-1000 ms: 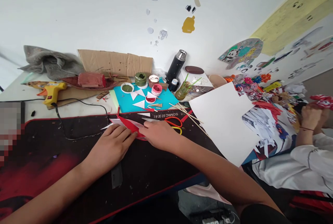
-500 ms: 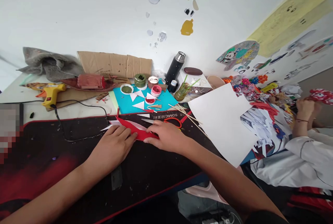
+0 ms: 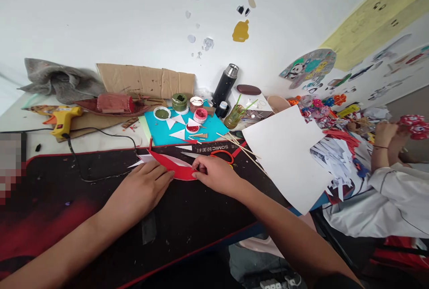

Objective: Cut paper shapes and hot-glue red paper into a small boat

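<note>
A strip of red paper [image 3: 181,172] with a white inner side lies folded and bowed on the dark desk mat, a gap showing between its layers. My left hand [image 3: 142,185] rests over its left part, fingers together and pressing on it. At the right end of the strip, my right hand [image 3: 217,175] pinches the paper between thumb and fingers. White paper pieces [image 3: 146,158] stick out behind my left fingers. Just beyond my right hand lie scissors [image 3: 223,156] with orange handles, their blades pointing left.
Paint pots [image 3: 179,102] and white paper triangles sit on a blue sheet [image 3: 154,124]. A yellow glue gun [image 3: 63,121] lies left, its cord crossing the mat. Thin sticks [image 3: 239,145] and a large white sheet [image 3: 284,155] lie right. A co-worker's hands [image 3: 384,137] hold red-and-white flowers.
My right hand has shifted slightly right along the red paper and its grip is tighter. The strip now bows more, its layers further apart. My left hand stays on it.
</note>
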Available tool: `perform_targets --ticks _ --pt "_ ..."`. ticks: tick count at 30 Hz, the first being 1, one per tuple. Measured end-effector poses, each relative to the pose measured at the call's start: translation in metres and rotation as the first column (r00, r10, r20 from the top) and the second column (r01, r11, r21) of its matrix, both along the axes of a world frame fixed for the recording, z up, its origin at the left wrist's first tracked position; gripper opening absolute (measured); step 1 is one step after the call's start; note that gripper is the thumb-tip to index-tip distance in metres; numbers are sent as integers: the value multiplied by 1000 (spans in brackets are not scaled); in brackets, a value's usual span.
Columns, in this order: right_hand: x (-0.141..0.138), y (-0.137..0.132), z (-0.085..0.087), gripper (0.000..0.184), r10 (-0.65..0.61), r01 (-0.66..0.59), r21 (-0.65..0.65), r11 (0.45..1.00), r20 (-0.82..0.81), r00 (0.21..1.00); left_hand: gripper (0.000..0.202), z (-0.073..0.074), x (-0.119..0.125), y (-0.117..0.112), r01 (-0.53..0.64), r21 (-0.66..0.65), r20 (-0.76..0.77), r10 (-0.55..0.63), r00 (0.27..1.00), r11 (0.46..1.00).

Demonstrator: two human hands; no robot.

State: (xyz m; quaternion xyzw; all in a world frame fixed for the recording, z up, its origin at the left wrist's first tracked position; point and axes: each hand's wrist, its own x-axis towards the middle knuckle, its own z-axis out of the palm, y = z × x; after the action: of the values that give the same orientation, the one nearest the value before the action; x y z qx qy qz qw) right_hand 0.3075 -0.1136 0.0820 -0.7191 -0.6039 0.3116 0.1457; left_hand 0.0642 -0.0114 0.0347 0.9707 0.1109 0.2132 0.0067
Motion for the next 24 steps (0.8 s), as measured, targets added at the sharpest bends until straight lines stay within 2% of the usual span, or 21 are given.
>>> perform_targets --ticks 6,13,17,22,24 --pt "4 -1 -2 12 -38 35 -47 998 -71 997 29 -3 -5 1 -36 78 -60 41 997 996" --pt "4 -3 2 14 -3 0 -44 999 -56 998 31 -2 -3 1 -37 152 -71 48 996 988" --pt "4 -3 0 15 -4 3 -35 999 -42 999 30 -5 -3 -2 -53 103 -70 60 996 993" --pt "3 -2 -4 14 -8 7 -20 1000 -42 999 28 -18 -3 -3 -95 1 -73 94 993 996" --pt "2 -2 -3 13 -23 23 -16 1000 -43 999 29 -21 -3 -2 -95 3 -72 95 993 995"
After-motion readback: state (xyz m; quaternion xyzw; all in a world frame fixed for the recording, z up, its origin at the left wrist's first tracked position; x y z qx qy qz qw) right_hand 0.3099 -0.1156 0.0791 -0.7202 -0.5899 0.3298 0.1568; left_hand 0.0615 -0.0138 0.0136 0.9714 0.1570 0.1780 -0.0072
